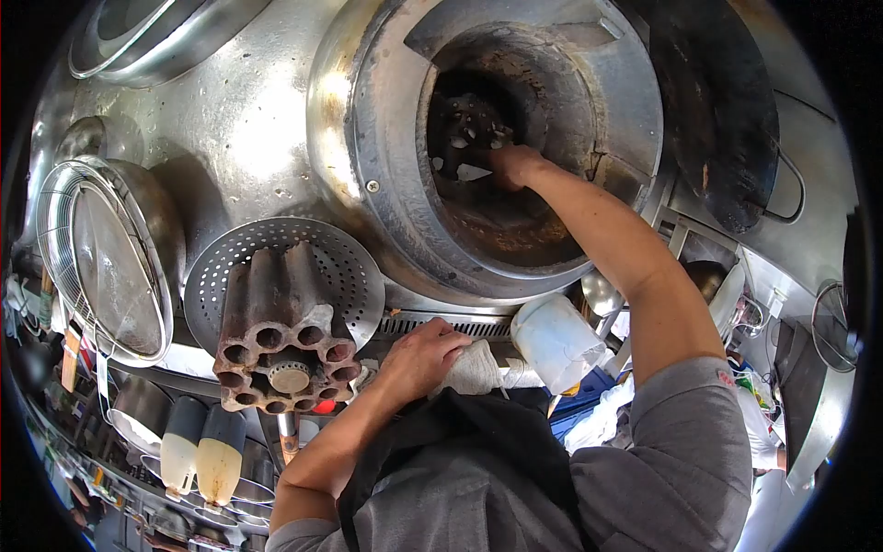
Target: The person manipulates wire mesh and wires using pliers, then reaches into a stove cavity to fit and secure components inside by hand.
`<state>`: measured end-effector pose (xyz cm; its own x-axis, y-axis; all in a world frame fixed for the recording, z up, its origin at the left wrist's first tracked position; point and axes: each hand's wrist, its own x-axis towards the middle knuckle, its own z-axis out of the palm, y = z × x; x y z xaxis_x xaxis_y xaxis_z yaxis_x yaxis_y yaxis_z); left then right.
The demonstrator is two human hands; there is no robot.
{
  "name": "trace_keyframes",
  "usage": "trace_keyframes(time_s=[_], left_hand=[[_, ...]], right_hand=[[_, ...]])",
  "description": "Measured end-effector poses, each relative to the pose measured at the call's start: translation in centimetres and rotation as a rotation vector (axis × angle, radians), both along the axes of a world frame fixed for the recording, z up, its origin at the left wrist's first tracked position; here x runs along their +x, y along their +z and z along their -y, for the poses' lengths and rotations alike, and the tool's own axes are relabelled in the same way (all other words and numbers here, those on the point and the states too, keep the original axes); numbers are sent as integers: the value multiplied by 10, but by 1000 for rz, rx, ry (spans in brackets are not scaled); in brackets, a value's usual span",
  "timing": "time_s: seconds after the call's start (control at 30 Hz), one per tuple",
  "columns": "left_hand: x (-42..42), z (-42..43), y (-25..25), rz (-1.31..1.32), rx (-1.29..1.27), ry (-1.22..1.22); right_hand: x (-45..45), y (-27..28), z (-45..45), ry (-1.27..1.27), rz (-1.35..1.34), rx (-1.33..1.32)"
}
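Note:
My right hand point(518, 167) reaches down into the deep round well of a large metal stove point(368, 110). Its fingers are in shadow near some pale broken pieces point(474, 172), and what they hold, if anything, is hidden. My left hand point(425, 357) rests at the stove's front edge, on or beside a pale folded cloth point(474, 370), close to a slotted grate point(414, 326). Left of it, a rusty ring-shaped burner piece with several round holes point(290, 317) lies on a perforated ladle point(207, 285).
Wire and mesh strainers point(115, 262) lie at the left, above two sauce bottles point(219, 460) and metal pots point(140, 409). A blackened wok point(722, 110) stands at the right. A white container point(552, 340) sits at the front edge, right of the cloth.

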<state>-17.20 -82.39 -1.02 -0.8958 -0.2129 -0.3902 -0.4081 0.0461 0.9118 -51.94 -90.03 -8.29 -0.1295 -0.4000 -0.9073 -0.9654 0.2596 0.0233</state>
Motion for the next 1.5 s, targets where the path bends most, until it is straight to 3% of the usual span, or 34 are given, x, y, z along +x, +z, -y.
trace_keyframes(time_s=[0.97,1.07,1.13,1.17,1.27,1.3,1.37,1.43,1.5], left_hand=[[-2,0,3,15,-11,-33],[-1,2,14,-25,-51,-6],[-2,6,36,-202,154,103],[-8,15,57,-209,144,102],[-32,39,110,-452,129,398],[-38,43,115,-466,107,391],[-49,51,124,-334,312,789],[-63,66,139,-466,485,932],[-63,69,156,-598,414,916]], right_hand=[[-9,-21,-4,-26,46,-5],[-15,9,-10,-133,149,-204],[-5,83,-17,-210,187,-357],[3,127,-21,-339,284,-425],[34,221,-51,-607,546,-646],[44,231,-68,-599,545,-672],[61,241,-98,-818,1010,-749],[79,261,-107,-831,1066,-714],[94,275,-111,-840,1130,-676]])
